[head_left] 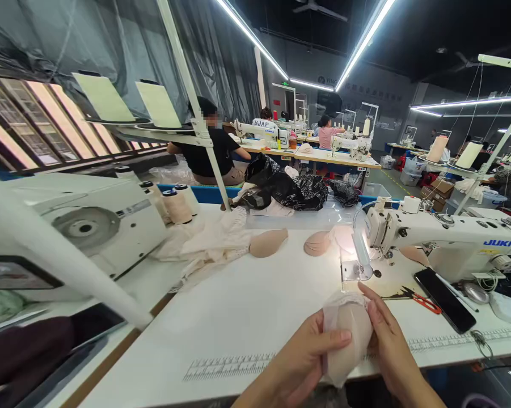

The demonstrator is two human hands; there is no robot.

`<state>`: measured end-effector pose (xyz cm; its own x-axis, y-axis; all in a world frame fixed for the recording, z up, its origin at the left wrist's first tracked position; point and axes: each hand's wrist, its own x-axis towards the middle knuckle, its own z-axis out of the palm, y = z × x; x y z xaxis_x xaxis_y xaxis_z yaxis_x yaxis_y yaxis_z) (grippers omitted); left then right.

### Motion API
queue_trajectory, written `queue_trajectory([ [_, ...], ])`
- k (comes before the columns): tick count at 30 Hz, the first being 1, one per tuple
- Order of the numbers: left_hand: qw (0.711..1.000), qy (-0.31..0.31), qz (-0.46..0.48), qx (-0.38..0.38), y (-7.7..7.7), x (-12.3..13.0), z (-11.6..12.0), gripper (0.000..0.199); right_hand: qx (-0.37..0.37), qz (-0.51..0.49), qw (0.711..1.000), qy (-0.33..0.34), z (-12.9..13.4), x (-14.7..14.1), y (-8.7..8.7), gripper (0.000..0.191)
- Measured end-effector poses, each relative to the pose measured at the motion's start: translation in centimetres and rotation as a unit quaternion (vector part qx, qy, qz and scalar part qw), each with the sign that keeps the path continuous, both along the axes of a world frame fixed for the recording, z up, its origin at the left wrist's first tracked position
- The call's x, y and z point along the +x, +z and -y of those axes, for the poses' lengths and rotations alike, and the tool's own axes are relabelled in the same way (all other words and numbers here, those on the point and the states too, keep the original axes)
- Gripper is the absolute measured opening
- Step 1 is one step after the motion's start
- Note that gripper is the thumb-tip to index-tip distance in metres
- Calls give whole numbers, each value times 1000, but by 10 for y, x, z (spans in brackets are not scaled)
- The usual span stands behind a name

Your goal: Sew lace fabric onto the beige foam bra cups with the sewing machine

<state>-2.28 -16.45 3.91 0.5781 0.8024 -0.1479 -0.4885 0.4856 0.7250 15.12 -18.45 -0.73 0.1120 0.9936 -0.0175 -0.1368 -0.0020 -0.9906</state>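
A beige moulded cup with sheer white fabric (349, 337) is held between both hands at the front edge of the white table. My left hand (304, 354) grips its left side, thumb across the front. Around its right edge my right hand (387, 334) is closed, thumb and fingers on the fabric rim. Just beyond stands a white sewing machine (442, 232), its lamp lit over the needle plate (356, 271). Two more beige cups, one left (267, 242) and one nearer the machine (317, 243), lie on the table.
Red-handled scissors (427, 301) and a black phone (444, 300) lie right of my hands. Cream fabric (212, 241) is heaped at left, near thread cones (176, 207). Black plastic bags (298, 190) sit beyond the table. A person in black (208, 153) sits further back.
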Motion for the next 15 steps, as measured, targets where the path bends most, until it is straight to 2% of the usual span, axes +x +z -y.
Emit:
queue_trajectory([
  [2,1000,16,-4,-4,-4,2,-3,58,-10,-55,998,-2,-2,2,-2,69],
  [5,995,94,-16,0,-7,7,-9,50,22,-78,996,-21,1,-5,-8,80],
  [9,984,178,-32,-3,-9,13,-16,45,42,-83,992,-80,3,-13,-13,77],
  [15,980,194,-46,-21,-13,17,-20,50,41,-103,989,-101,-2,-13,-16,83],
])
